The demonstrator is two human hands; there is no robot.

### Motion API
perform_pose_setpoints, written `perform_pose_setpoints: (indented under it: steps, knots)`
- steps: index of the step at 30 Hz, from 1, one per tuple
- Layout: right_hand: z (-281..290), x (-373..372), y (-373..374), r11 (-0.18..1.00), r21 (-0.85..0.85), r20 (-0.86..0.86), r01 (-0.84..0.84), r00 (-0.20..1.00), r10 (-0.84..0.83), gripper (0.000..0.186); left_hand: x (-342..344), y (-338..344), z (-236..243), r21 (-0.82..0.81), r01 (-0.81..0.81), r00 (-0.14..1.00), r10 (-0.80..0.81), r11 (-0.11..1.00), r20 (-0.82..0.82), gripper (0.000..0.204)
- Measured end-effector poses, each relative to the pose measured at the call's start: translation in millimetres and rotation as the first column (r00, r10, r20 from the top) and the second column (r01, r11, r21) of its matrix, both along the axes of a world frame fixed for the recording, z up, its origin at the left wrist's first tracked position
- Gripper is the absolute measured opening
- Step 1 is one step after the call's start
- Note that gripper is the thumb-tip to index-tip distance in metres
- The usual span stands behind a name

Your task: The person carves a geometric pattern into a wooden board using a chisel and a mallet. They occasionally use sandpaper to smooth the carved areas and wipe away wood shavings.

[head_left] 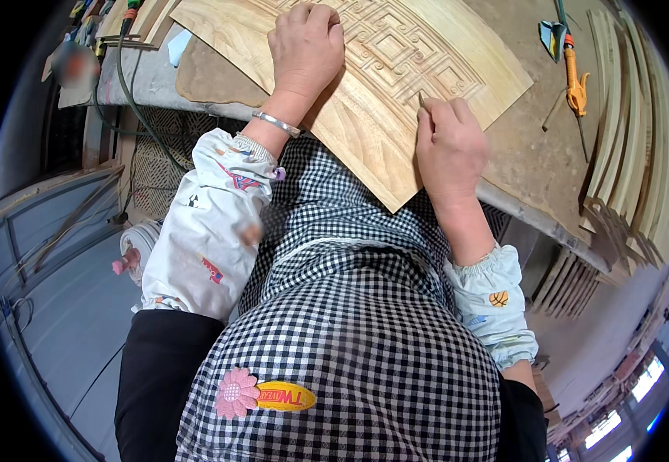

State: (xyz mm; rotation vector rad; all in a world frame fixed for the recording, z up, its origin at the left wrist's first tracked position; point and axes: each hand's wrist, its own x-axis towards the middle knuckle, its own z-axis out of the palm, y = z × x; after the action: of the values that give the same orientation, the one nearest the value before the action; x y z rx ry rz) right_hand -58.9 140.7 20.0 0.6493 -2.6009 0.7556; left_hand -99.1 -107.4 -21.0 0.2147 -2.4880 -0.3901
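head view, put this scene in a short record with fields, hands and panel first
left hand: fingers curled, resting on the panel; anything within the grip is hidden
right hand: closed around a slim pointed piece, only its tip showing, beside the carving
panel: pale wood, angular carved pattern, one corner jutting past the bench edge
bench: brown top under the panel
right side: orange tool, stacked curved wooden strips
clothing: checked apron, patterned sleeve covers
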Motion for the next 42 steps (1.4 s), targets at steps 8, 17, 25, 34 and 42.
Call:
perform_pose_setpoints:
  steps: [8,17,25,34,42]
  knots:
    - [-3,-12,21,0.957,-0.225,0.143,-0.182,0.966,0.217,0.006,-1,3,1,-0.049,-0.018,1.0,0.018,0.999,-0.005,0.013]
    - [-6,-15,15,0.967,-0.251,0.234,0.037,0.972,0.023,0.004,0,-1,-1,-0.055,-0.001,1.0,0.002,0.998,0.009,0.015]
    - [-6,-10,10,0.985,-0.169,0.115,-0.041,0.992,0.061,0.001,-1,1,0,-0.077,-0.011,1.0,0.012,0.997,0.015,0.015]
    - [-1,-17,20,0.966,-0.223,0.247,-0.131,0.951,0.186,0.003,-2,3,4,-0.081,-0.021,0.999,0.024,0.997,0.04,0.014]
    - [-6,-19,16,0.963,-0.263,0.226,0.052,0.974,0.01,0.005,-2,1,2,-0.091,0.0,1.0,0.001,0.996,0.011,0.014]
